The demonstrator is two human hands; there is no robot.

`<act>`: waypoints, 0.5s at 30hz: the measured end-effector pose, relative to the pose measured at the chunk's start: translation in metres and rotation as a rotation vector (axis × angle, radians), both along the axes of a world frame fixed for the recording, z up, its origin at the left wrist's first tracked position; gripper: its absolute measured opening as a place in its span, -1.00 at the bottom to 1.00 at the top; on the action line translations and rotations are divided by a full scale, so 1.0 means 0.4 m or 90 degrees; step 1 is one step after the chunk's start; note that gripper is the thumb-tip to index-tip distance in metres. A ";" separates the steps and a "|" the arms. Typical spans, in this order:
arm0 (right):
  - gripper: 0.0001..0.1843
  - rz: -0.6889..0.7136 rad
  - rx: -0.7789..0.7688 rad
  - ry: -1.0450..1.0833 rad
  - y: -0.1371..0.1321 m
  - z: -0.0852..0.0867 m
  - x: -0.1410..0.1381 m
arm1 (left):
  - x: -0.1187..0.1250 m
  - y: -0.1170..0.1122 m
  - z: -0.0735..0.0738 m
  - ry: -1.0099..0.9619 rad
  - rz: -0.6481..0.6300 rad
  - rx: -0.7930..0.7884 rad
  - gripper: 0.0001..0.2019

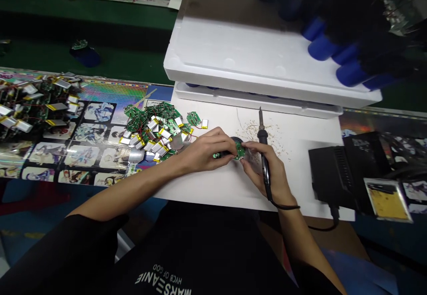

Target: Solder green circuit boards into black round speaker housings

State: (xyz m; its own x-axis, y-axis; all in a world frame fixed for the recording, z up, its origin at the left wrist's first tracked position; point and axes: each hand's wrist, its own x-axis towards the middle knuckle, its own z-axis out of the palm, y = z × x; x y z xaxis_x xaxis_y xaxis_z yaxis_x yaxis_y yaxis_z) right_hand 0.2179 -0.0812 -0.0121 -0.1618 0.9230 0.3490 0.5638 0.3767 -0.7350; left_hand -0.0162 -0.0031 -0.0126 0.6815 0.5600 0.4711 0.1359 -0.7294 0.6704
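Observation:
My left hand (pixel 207 150) pinches a small green circuit board (pixel 239 151) from the left, with a round dark disc (pixel 237 141), possibly a speaker, just behind it. My right hand (pixel 263 170) grips a black soldering iron (pixel 263 137), its tip pointing up and away, and its fingers touch the underside of the board. Wires run from the iron's handle past my right wrist. Left of my left hand lies a heap of green boards wired to small silver batteries (pixel 153 130). Scattered solder debris (pixel 263 137) lies beyond my right hand on the white work surface (pixel 213 188).
A large white foam box (pixel 253 64) stands beyond the hands, with blue cylinders (pixel 320 48) above it at the top right. A black soldering station (pixel 333 175) sits to the right. More wired boards (pixel 30 108) lie on a printed sheet at the left.

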 end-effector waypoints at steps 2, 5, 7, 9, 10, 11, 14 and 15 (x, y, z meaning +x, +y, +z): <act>-0.55 0.010 -0.001 0.003 0.010 0.001 0.004 | 0.000 0.001 -0.001 -0.008 -0.004 0.004 -0.92; -0.54 0.017 0.002 0.009 0.016 0.002 0.005 | -0.001 0.004 -0.004 -0.002 -0.005 0.002 -0.92; -0.53 0.015 0.010 0.014 0.012 0.002 -0.002 | 0.001 0.004 -0.006 0.009 0.000 -0.005 -0.90; -0.53 -0.005 0.032 0.025 0.004 0.000 -0.014 | 0.003 0.002 -0.007 0.014 0.005 -0.015 -0.90; -0.54 -0.020 0.048 0.029 0.000 -0.003 -0.023 | 0.004 0.000 -0.007 0.013 0.009 -0.020 -0.90; -0.55 -0.038 0.066 0.032 -0.005 -0.005 -0.032 | 0.006 -0.002 -0.006 0.011 0.012 -0.025 -0.90; -0.57 -0.073 0.112 0.025 -0.013 -0.015 -0.054 | 0.007 -0.007 -0.007 0.000 0.019 -0.037 -0.92; -0.58 -0.076 0.122 0.020 -0.015 -0.018 -0.059 | 0.007 -0.007 -0.007 -0.002 0.019 -0.040 -0.93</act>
State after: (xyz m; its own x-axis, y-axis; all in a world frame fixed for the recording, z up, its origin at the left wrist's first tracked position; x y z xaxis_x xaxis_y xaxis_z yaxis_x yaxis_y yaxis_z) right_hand 0.1943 -0.0871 -0.0195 -0.0422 0.8515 0.5226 0.5908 0.4431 -0.6742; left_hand -0.0133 -0.0061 -0.0155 0.6625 0.6089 0.4363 0.1553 -0.6814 0.7152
